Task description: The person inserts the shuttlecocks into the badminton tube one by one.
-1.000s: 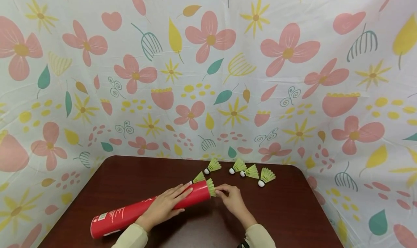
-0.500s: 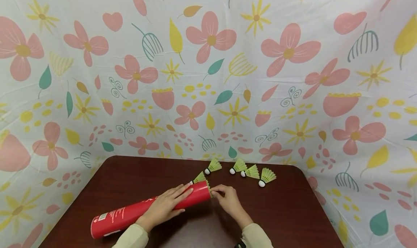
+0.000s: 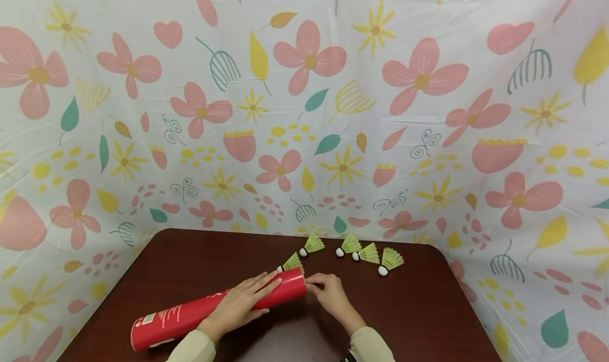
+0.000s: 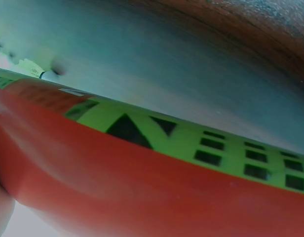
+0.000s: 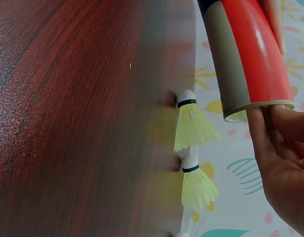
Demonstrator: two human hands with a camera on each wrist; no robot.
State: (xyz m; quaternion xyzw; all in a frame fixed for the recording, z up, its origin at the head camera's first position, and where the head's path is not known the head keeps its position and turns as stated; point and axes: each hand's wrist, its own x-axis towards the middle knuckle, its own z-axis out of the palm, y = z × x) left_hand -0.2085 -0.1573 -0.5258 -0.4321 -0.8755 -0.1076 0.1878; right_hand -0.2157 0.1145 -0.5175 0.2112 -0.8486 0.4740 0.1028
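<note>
A red shuttlecock tube (image 3: 178,319) lies slanted on the table, its open mouth towards the right. My left hand (image 3: 238,306) grips it near the mouth end, fingers over the top and thumb on the near side. In the left wrist view the tube's red wall (image 4: 142,187) fills the lower part, with a lime and black band. My right hand (image 3: 333,296) is at the mouth; in the right wrist view its fingers (image 5: 259,133) reach inside the rim. The fingertips are hidden, so I cannot tell whether they hold a shuttlecock. One yellow shuttlecock (image 3: 292,263) lies just behind the tube.
Several more yellow shuttlecocks with white heads lie along the back of the dark wooden table (image 3: 209,251), among them one behind the tube (image 3: 312,244) and one farthest right (image 3: 391,259). A floral cloth (image 3: 304,113) hangs behind the table's back edge.
The shuttlecock that stuck out of the tube's mouth has gone inside, out of sight. My right hand has moved left, up to the mouth. The left hand keeps its grip.
</note>
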